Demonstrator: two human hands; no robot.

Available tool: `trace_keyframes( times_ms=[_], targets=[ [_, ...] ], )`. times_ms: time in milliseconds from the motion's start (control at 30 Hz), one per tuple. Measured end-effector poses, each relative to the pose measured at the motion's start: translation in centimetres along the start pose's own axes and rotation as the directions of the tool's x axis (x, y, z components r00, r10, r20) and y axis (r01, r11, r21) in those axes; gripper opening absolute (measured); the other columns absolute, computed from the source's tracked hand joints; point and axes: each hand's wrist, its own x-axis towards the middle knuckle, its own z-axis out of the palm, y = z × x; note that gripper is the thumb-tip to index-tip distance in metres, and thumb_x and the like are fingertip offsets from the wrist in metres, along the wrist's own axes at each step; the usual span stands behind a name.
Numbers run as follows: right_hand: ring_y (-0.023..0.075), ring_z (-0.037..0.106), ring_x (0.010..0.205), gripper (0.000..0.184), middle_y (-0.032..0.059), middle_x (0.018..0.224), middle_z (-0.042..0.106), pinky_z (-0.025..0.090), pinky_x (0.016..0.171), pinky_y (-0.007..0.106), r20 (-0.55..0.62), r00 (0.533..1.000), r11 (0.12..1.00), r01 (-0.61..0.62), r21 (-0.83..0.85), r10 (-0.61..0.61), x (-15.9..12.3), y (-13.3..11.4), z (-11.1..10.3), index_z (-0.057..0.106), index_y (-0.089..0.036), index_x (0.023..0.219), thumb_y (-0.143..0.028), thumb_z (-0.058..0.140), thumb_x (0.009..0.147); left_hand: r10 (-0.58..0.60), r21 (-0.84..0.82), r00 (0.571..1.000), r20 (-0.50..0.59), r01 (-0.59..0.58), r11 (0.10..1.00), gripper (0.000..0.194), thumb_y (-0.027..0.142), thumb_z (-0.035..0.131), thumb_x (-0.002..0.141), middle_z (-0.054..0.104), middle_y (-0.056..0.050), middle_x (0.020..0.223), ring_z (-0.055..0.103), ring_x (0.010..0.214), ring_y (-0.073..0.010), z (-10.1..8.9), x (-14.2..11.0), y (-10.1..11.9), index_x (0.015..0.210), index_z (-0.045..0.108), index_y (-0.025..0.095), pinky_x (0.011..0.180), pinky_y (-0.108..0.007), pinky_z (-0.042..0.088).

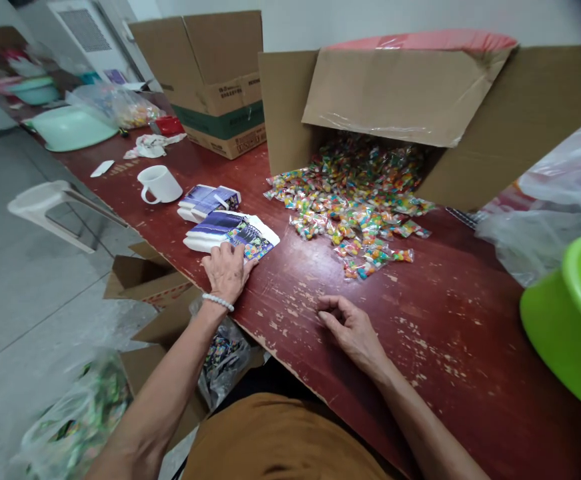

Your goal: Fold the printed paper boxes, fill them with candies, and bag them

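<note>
My left hand [227, 270] rests on the near edge of a stack of flat, purple printed cartons [220, 230], its fingers bent over the top one and its thumb along the edge. A white bead bracelet circles that wrist. Behind this stack lies a second, smaller pile of similar cartons [210, 200]. Over the bare tabletop, my right hand [353, 333] is loosely curled, thumb tip close to the fingertips, with nothing visible in it. Beyond it, small clear bags of colourful candy [360, 220] spill from a cardboard box [385, 93] lying on its side.
A white mug [159, 185] stands left of the cartons, before an upright cardboard box [220, 87]. At right is a green tub [565, 327] beside plastic bags [535, 227]. Open boxes [145, 277] and a white stool [65, 207] are below the red table's [435, 400] left edge.
</note>
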Motion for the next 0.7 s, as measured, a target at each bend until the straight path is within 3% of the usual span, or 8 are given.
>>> trace_keyframes(
  times_ms=[200,300,367,433,500,567,633,700],
  targets=[
    [0.0178,0.065,0.076,0.026,0.0049,0.090,0.073,0.052,0.069,0.031,0.001,1.000,1.000,-0.005,0.008,0.005,0.0,0.2,0.0,0.069,-0.019,0.103,-0.033,0.060,0.083,-0.024,-0.110,1.000,0.014,0.025,0.994,0.047,0.053,0.050,0.090,0.058,-0.021,0.115,0.050,0.107,-0.0377,-0.4,1.3,-0.7,0.116,0.061,0.016,0.078,-0.042,0.037],
    [0.0162,0.063,0.074,0.027,0.0043,0.088,0.072,0.052,0.066,0.029,0.025,0.999,0.994,-0.050,0.102,0.048,0.2,0.4,-0.1,0.068,-0.019,0.102,-0.035,0.062,0.082,-0.094,-0.360,0.994,0.054,0.107,0.927,0.035,0.050,0.063,0.082,0.064,-0.013,0.099,0.057,0.097,-0.0322,-0.9,1.6,-1.0,0.100,0.061,0.020,0.074,-0.037,0.039],
    [0.0152,0.063,0.074,0.034,0.0056,0.094,0.071,0.051,0.065,0.028,0.019,0.995,0.970,-0.104,0.217,0.103,0.5,0.1,-0.1,0.065,-0.018,0.107,-0.039,0.064,0.081,-0.140,-0.653,0.982,0.131,0.191,0.733,0.029,0.045,0.069,0.077,0.063,-0.003,0.079,0.061,0.079,-0.0246,-1.3,0.5,-0.6,0.087,0.056,0.022,0.068,-0.032,0.041],
    [0.0144,0.062,0.074,0.048,0.0083,0.105,0.069,0.052,0.064,0.027,-0.012,0.987,0.926,-0.145,0.348,0.159,0.7,-0.7,0.2,0.060,-0.018,0.116,-0.043,0.069,0.077,-0.112,-0.887,0.961,0.251,0.275,0.370,0.035,0.043,0.076,0.071,0.058,0.003,0.067,0.059,0.063,-0.0175,-1.9,-1.7,0.4,0.079,0.049,0.022,0.061,-0.028,0.042],
    [0.0148,0.063,0.079,0.057,0.0096,0.114,0.066,0.053,0.068,0.028,-0.020,0.987,0.871,-0.133,0.474,0.161,0.9,-2.1,0.7,0.055,-0.019,0.122,-0.045,0.073,0.074,0.009,-0.929,0.929,0.370,0.370,0.028,0.043,0.041,0.082,0.065,0.059,0.005,0.066,0.058,0.057,-0.0140,-2.7,-4.6,1.6,0.076,0.046,0.021,0.057,-0.025,0.044],
    [0.0160,0.064,0.086,0.050,0.0072,0.108,0.068,0.054,0.077,0.029,0.006,0.996,0.817,-0.079,0.571,0.092,1.0,-3.6,1.4,0.058,-0.020,0.116,-0.044,0.073,0.076,0.202,-0.862,0.863,0.462,0.491,-0.127,0.041,0.037,0.084,0.065,0.064,0.002,0.070,0.061,0.059,-0.0128,-3.6,-7.2,2.7,0.078,0.050,0.019,0.058,-0.024,0.046],
    [0.0153,0.064,0.084,0.035,0.0034,0.095,0.069,0.053,0.078,0.027,0.037,0.999,0.787,-0.050,0.615,0.034,0.9,-4.8,1.8,0.062,-0.020,0.105,-0.042,0.070,0.080,0.486,-0.746,0.736,0.472,0.627,-0.225,0.042,0.040,0.084,0.067,0.070,-0.004,0.082,0.067,0.072,-0.0169,-4.2,-9.1,3.5,0.092,0.060,0.017,0.067,-0.027,0.051],
    [0.0133,0.062,0.079,0.027,0.0013,0.088,0.068,0.052,0.073,0.024,0.098,0.995,0.785,-0.053,0.617,-0.009,0.5,-5.6,1.9,0.063,-0.021,0.101,-0.040,0.068,0.083,0.709,-0.624,0.599,0.371,0.727,-0.287,0.051,0.047,0.081,0.069,0.072,-0.010,0.089,0.070,0.083,-0.0223,-4.4,-10.1,4.0,0.104,0.065,0.014,0.076,-0.031,0.053]
  ],
)
